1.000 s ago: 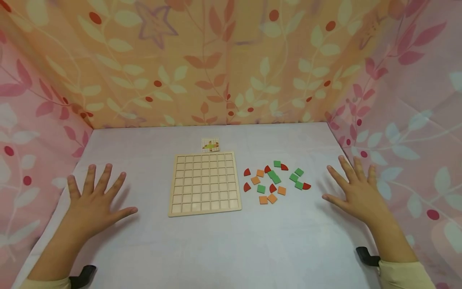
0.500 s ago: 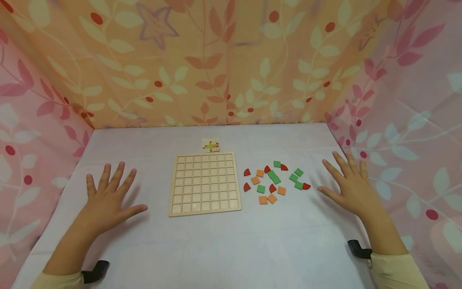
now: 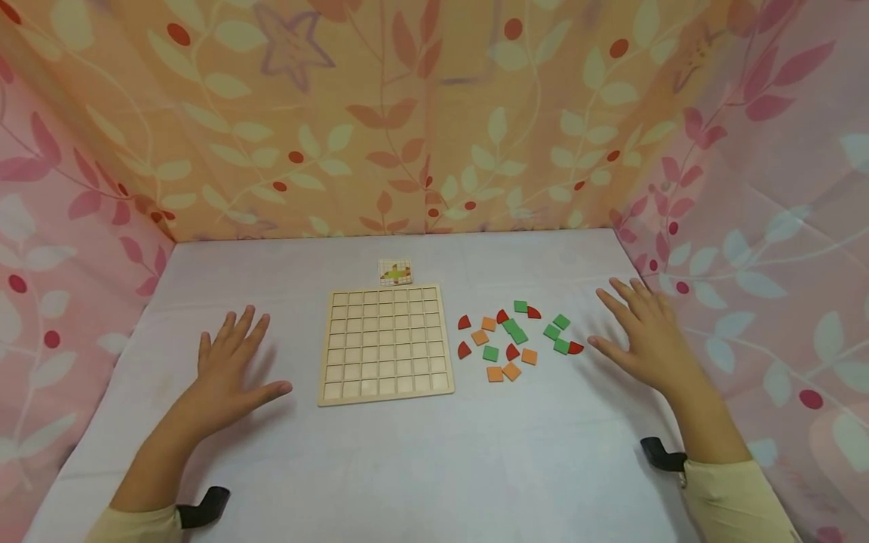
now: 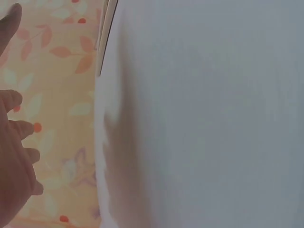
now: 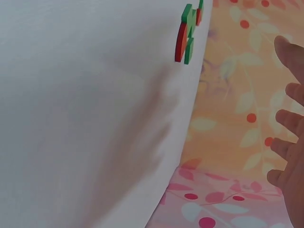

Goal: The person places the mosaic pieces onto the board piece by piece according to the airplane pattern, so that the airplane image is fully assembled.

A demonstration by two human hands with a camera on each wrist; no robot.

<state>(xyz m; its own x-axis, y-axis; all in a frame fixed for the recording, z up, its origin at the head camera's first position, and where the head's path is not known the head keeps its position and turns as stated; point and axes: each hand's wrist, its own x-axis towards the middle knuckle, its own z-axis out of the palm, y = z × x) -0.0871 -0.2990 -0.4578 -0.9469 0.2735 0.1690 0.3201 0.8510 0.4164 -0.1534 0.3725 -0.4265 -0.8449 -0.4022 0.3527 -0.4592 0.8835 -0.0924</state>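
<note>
Wooden board untouched, my reach narrowing

Over the last second my left hand has swung in from the worktop's left edge toward the board, and my right hand has drifted inward near the loose green, orange and red pieces. Both are empty, fingers extended, touching nothing. The pieces lie unmoved beyond the board's right edge, the picture card just past its far edge. Nothing is placed; I judge this mere approach.

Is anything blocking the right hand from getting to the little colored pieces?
Nothing visible is. Between the right hand and the nearest red piece, only white tabletop shows. The wooden board lies farther left, out of the way.
</note>
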